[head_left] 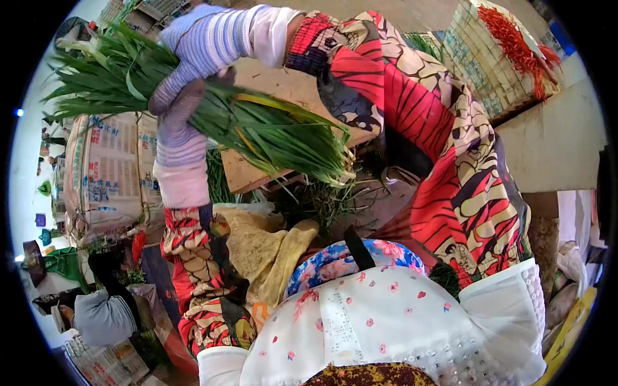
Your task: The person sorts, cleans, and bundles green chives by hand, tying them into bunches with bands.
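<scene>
A large bundle of green garlic chives (277,132) hangs at the upper left, held slantwise. Its leafy tips fan out to the left and its pale root ends point down to the right. My left hand (182,119), in a striped knit glove, is wrapped round the middle of the bundle from below. Over the top edge my right hand (207,44), in a matching glove, grips the bundle close by; some of its fingers are hidden behind leaves. Beneath the bundle is a wooden board (283,87) with plant scraps on it.
Loose green trimmings (322,209) lie below the board. A yellowish cloth (257,241) is near my lap. Large wrapped bales (106,170) stand left. Red strips (508,38) lie on a stacked bale at the upper right. Another person (106,318) bends at the lower left.
</scene>
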A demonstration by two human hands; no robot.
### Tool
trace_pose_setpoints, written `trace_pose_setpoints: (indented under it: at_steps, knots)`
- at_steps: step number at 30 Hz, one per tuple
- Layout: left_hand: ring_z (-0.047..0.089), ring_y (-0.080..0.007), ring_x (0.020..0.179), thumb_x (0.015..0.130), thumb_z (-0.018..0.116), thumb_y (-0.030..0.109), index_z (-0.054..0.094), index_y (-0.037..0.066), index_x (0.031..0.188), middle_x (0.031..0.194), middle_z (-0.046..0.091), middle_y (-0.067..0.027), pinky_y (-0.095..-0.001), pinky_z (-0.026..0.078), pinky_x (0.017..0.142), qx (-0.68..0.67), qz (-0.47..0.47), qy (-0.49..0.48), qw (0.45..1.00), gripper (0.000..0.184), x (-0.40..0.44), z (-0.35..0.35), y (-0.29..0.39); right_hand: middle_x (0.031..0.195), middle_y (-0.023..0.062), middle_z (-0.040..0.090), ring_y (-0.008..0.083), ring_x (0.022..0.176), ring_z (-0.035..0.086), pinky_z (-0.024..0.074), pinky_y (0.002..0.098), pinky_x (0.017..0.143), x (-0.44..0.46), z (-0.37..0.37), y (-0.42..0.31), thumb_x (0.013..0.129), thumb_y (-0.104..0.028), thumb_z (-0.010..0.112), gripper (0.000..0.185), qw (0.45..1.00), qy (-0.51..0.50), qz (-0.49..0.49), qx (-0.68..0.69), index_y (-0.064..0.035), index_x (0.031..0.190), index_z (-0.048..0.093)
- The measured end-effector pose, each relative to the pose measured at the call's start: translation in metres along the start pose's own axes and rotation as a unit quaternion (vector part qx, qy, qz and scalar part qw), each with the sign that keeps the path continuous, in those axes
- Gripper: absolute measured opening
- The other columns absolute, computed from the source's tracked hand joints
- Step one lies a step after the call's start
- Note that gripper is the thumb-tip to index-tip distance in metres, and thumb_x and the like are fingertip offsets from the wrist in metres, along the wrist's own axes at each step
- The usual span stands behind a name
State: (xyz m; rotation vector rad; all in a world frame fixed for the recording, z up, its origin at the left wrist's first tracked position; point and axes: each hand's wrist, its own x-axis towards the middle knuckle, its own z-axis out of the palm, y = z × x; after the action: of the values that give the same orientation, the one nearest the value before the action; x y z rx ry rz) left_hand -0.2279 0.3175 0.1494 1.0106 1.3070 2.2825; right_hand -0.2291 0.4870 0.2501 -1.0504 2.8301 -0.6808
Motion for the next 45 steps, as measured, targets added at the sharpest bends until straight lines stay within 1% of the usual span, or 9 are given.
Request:
trace_pose_setpoints:
  at_steps: [6, 11, 19, 25, 27, 29, 33, 36, 45]
  knots:
    - [0.047, -0.0239, 0.101, 0.089, 0.053, 0.015, 0.048, 0.005, 0.128, 0.095, 0.057, -0.0062, -0.0462, 0.036, 0.101, -0.001, 0.083, 0.104, 0.991, 0.04, -0.11, 0.007, 0.072, 0.12, 0.0139, 0.059, 0.0206, 0.108, 0.057, 0.0423, 0.0309, 0.097, -0.056, 0.11, 0.099, 0.092, -0.021, 0.049, 0.045, 0.874, 0.164, -0.124, 0.441, -0.0017, 0.133, 0.042]
    - [0.05, -0.0241, 0.1, 0.092, 0.048, 0.017, 0.049, 0.0, 0.119, 0.092, 0.055, -0.0051, -0.0476, 0.033, 0.104, 0.004, 0.126, 0.246, 0.961, 0.032, -0.189, -0.036, 0.074, 0.138, 0.02, 0.038, 0.0336, 0.128, 0.036, 0.0319, 0.0394, 0.106, -0.127, 0.24, 0.056, 0.067, -0.034, 0.075, 0.088, 0.928, 0.051, -0.053, 0.366, -0.0011, 0.137, 0.035]
    - [0.056, -0.0216, 0.096, 0.089, 0.057, 0.027, 0.061, 0.005, 0.083, 0.089, 0.062, -0.007, -0.0413, 0.04, 0.102, -0.058, 0.114, 0.36, 0.924, 0.023, -0.266, -0.08, 0.062, 0.093, 0.0096, 0.063, 0.0275, 0.088, 0.061, 0.0484, 0.0378, 0.078, -0.055, 0.28, -0.016, 0.076, -0.011, 0.069, 0.022, 0.843, 0.212, -0.261, 0.421, -0.006, 0.097, 0.066]
    - [0.058, -0.0222, 0.093, 0.086, 0.06, 0.026, 0.061, 0.008, 0.087, 0.084, 0.061, -0.0025, -0.0446, 0.04, 0.099, -0.081, 0.199, 0.447, 0.869, 0.018, -0.307, -0.084, 0.06, 0.085, 0.0101, 0.065, 0.0212, 0.076, 0.063, 0.0502, 0.0307, 0.072, -0.13, 0.265, 0.071, 0.081, -0.007, 0.064, 0.023, 0.929, -0.028, -0.048, 0.365, -0.003, 0.103, 0.063]
    - [0.058, -0.0185, 0.087, 0.087, 0.058, 0.025, 0.059, 0.009, 0.102, 0.082, 0.06, -0.0015, -0.0443, 0.038, 0.1, -0.072, 0.208, 0.467, 0.856, 0.022, -0.312, -0.087, 0.059, 0.081, 0.0071, 0.063, 0.0204, 0.073, 0.061, 0.0501, 0.0303, 0.071, -0.152, 0.268, 0.1, 0.085, -0.008, 0.061, 0.022, 0.719, 0.038, 0.277, 0.636, -0.004, 0.106, 0.06]
    - [0.057, -0.0179, 0.089, 0.088, 0.056, 0.024, 0.054, 0.01, 0.113, 0.082, 0.059, -0.0005, -0.0436, 0.037, 0.102, -0.069, 0.239, 0.415, 0.875, 0.028, -0.317, -0.093, 0.062, 0.073, 0.0033, 0.057, 0.0168, 0.064, 0.056, 0.0471, 0.0281, 0.064, -0.147, 0.267, 0.094, 0.085, -0.012, 0.059, 0.022, 0.426, 0.165, 0.195, 0.868, -0.0049, 0.105, 0.056]
    - [0.057, -0.0173, 0.087, 0.089, 0.055, 0.023, 0.054, 0.01, 0.115, 0.082, 0.059, -0.0005, -0.0429, 0.037, 0.101, -0.022, 0.241, 0.432, 0.869, 0.029, -0.305, -0.083, 0.066, 0.079, 0.0004, 0.057, 0.0087, 0.07, 0.052, 0.0428, 0.0228, 0.061, -0.104, 0.234, 0.003, 0.082, -0.017, 0.063, 0.027, 0.658, -0.113, 0.247, 0.703, -0.0031, 0.104, 0.06]
    - [0.053, -0.0173, 0.088, 0.089, 0.054, 0.021, 0.052, 0.009, 0.112, 0.084, 0.056, -0.0025, -0.0415, 0.038, 0.099, -0.01, 0.219, 0.466, 0.857, 0.027, -0.305, -0.069, 0.073, 0.101, 0.0131, 0.065, 0.0218, 0.092, 0.063, 0.0486, 0.0306, 0.083, -0.076, 0.276, -0.036, 0.072, -0.019, 0.075, 0.046, 0.886, -0.044, 0.008, 0.462, -0.0054, 0.114, 0.06]
    - [0.055, -0.0188, 0.091, 0.093, 0.051, 0.02, 0.047, 0.011, 0.125, 0.089, 0.057, -0.0048, -0.0408, 0.045, 0.096, 0.004, 0.199, 0.45, 0.871, 0.034, -0.316, -0.036, 0.09, 0.099, 0.0104, 0.059, 0.0273, 0.092, 0.058, 0.0459, 0.0356, 0.083, -0.033, 0.301, -0.105, 0.075, -0.02, 0.07, 0.025, 0.885, 0.095, -0.074, 0.45, -0.0047, 0.095, 0.064]
